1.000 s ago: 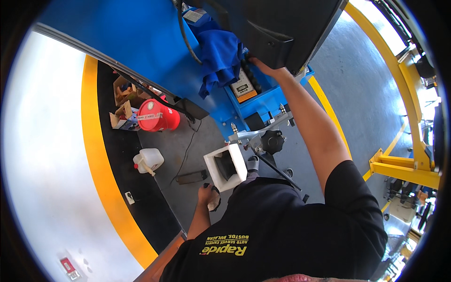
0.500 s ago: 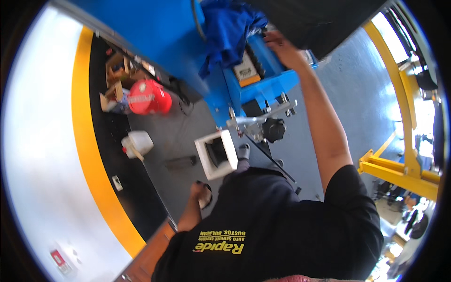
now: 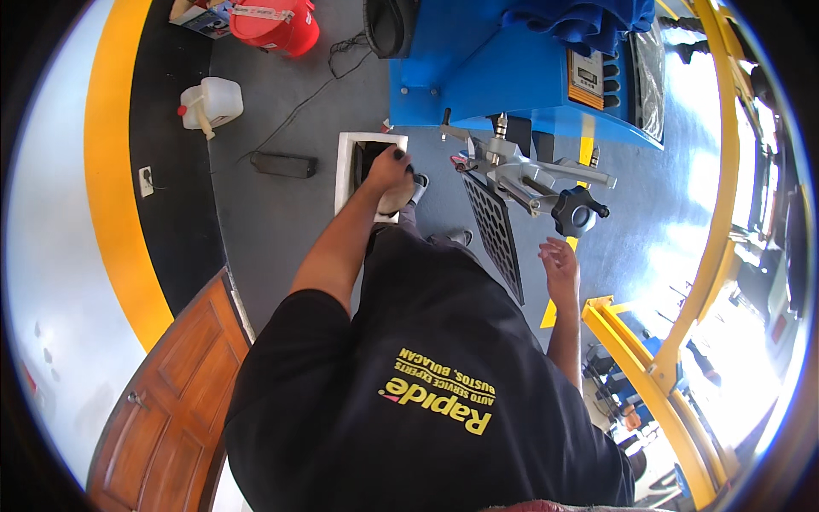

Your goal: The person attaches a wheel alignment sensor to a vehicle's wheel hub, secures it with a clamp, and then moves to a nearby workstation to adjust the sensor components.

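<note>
My left hand [image 3: 390, 173] is closed around a round tan thing with a black edge [image 3: 395, 201], whose kind I cannot make out. It is over an open white box [image 3: 343, 171] with a dark inside, hiding part of it. Away from the blue cabinet [image 3: 478, 94], my right hand [image 3: 560, 263] is raised with its fingers apart and nothing in it. Just beyond its fingertips is the black knob [image 3: 573, 212] of a metal wheel clamp [image 3: 520, 175], mounted at the cabinet's near side. A blue cloth [image 3: 589, 24] and a small orange-and-white box [image 3: 586, 78] lie on the cabinet.
A perforated black panel [image 3: 495, 230] leans below the clamp. On the floor at left are a black bar-shaped case [image 3: 284, 165], a cable, a white jug [image 3: 213, 102] and a red bucket [image 3: 277, 26]. Yellow metal frames [image 3: 725, 154] stand at right, a wooden door [image 3: 175, 401] at lower left.
My right hand has drawn back from the cabinet's tray toward me. My left hand has moved forward over the white box, still holding the round thing. The whole view has shifted.
</note>
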`<state>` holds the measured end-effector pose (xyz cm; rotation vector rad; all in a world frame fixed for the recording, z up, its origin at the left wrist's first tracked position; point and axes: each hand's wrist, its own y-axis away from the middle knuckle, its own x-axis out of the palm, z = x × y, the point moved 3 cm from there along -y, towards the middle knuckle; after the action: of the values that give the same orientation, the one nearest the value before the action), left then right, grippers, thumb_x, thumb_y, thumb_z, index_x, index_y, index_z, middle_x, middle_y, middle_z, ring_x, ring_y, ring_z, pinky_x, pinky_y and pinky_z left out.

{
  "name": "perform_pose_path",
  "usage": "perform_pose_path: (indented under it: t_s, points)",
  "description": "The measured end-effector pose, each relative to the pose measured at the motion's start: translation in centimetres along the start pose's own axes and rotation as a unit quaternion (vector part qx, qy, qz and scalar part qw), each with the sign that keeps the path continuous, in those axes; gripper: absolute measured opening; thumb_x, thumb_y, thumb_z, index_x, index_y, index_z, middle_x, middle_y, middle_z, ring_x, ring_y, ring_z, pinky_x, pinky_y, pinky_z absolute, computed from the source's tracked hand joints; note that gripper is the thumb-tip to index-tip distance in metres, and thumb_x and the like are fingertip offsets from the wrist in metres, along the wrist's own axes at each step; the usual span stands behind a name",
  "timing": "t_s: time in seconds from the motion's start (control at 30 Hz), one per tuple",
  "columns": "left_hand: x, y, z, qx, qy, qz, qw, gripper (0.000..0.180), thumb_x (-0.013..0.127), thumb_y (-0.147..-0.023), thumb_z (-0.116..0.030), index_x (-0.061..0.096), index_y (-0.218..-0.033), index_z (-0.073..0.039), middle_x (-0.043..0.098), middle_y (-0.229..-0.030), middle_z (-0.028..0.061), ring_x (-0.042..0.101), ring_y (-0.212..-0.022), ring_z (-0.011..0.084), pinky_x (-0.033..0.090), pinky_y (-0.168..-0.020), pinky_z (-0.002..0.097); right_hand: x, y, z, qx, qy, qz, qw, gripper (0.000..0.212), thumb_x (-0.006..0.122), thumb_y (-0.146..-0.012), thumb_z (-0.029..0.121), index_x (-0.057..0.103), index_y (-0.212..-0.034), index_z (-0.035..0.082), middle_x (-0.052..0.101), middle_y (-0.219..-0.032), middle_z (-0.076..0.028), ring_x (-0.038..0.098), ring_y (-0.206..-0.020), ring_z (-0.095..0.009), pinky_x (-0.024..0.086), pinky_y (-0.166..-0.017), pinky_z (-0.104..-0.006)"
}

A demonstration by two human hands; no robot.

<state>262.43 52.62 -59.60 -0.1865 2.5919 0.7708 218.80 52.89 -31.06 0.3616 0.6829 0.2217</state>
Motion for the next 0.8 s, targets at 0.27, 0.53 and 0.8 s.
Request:
perform_pose_path:
  t_s: [0.27, 0.53, 0.8]
  points:
    - [6.6, -12.8, -3.2, -0.096, 0.128, 0.062, 0.985, 0.051, 0.073, -0.098, -0.047, 0.071, -0.114, 0.002, 0.078, -0.101, 0.0222, 0.074, -0.097, 0.0432, 0.057, -0.084, 0.0484, 5.1, 2.0, 15.5, -0.354, 0.135, 0.038, 0.925, 0.008, 0.075, -0.084, 0.0, 0.071, -0.091, 0.002, 0.074, -0.089, -0.009, 0.072, -0.078, -0.026, 0.056, -0.071, -0.0383]
    - [6.4, -17.2, -5.6, -0.017, 0.048, 0.162, 0.985, 0.046, 0.086, -0.091, -0.035, 0.073, -0.115, 0.003, 0.076, -0.098, 0.017, 0.068, -0.075, 0.0293, 0.053, -0.07, 0.042, 2.9, -1.0, 24.4, -0.385, 0.216, -0.165, 0.882, 0.025, 0.079, -0.082, 0.018, 0.074, -0.104, 0.007, 0.07, -0.122, -0.015, 0.068, -0.111, -0.026, 0.044, -0.093, -0.0505]
    - [6.2, -17.2, -6.3, -0.041, 0.049, 0.18, 0.982, 0.042, 0.085, -0.09, -0.031, 0.073, -0.112, 0.003, 0.077, -0.105, 0.025, 0.073, -0.09, 0.0365, 0.056, -0.083, 0.0435, 4.4, -5.2, 22.0, -0.286, 0.461, -0.138, 0.829, 0.027, 0.08, -0.082, 0.036, 0.081, -0.099, 0.015, 0.075, -0.112, -0.002, 0.066, -0.106, -0.023, 0.032, -0.098, -0.0504]
